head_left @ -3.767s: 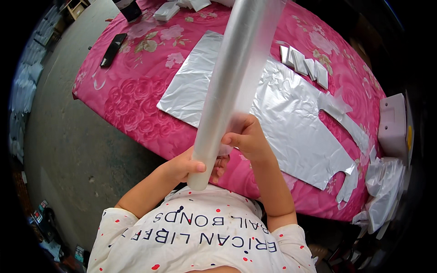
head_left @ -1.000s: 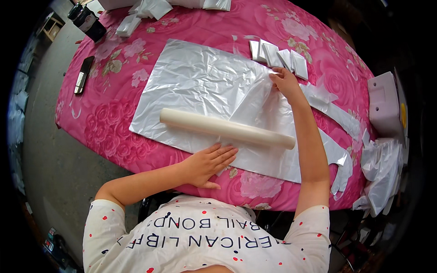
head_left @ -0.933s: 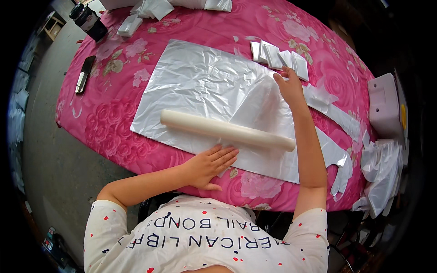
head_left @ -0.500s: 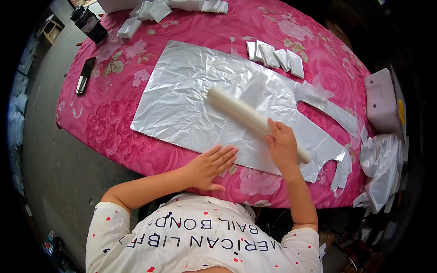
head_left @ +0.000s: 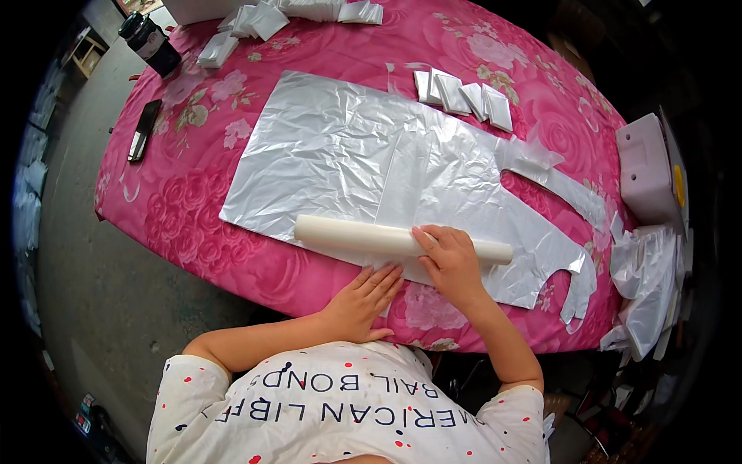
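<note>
A left hand [head_left: 362, 301] rests flat, fingers extended, at the near edge of the silvery sheet [head_left: 317, 139]; the right hand [head_left: 452, 261] clasps the white roll [head_left: 348, 234] lying on it, where even pressure should limit creases

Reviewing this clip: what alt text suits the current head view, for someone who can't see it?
A person's right hand holds a white plastic-film roll across a flat silvery plastic sheet, while the left hand lies at the sheet's near edge. Beneath is a pink floral tablecloth, with a smartphone and dark bottle at left.
</note>
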`<state>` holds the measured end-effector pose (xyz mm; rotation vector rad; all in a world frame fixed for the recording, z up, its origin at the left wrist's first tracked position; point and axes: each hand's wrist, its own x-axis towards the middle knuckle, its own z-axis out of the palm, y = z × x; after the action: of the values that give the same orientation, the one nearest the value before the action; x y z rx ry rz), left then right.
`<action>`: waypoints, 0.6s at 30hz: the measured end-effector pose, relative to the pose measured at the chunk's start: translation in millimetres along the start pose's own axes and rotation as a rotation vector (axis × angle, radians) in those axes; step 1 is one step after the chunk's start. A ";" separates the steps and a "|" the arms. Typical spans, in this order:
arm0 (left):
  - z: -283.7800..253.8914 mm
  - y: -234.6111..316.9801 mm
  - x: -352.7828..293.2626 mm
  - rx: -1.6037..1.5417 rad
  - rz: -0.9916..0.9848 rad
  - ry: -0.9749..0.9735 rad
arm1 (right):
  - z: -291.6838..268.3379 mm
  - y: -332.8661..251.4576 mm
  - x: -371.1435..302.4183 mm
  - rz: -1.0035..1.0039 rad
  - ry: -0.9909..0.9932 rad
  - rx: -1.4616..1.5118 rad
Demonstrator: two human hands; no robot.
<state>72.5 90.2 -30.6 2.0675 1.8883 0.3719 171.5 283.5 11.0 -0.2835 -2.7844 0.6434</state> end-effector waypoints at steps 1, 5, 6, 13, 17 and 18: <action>1.2 -0.5 -0.8 0.014 0.003 0.001 | 2.0 3.5 7.8 -0.001 0.025 -0.023; 5.0 -1.3 -2.8 -0.012 0.016 0.032 | 11.2 40.4 57.2 0.006 0.156 -0.130; 0.9 -1.8 -2.6 -0.013 0.059 -0.020 | 12.1 55.7 68.5 0.017 0.187 -0.156; -20.3 -49.6 -20.5 -0.068 0.468 0.000 | -2.1 51.5 87.7 -0.065 0.237 -0.031; -27.9 -60.2 -23.2 -0.022 0.588 0.121 | 13.2 9.8 35.6 -0.172 -0.105 0.267; -27.1 -59.0 -23.2 -0.032 0.589 0.132 | 20.6 6.5 24.1 -0.179 -0.175 0.295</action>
<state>5.7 73.3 -28.8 2.6017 1.2815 0.6785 143.3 287.0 -4.6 0.0848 -2.7799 1.0608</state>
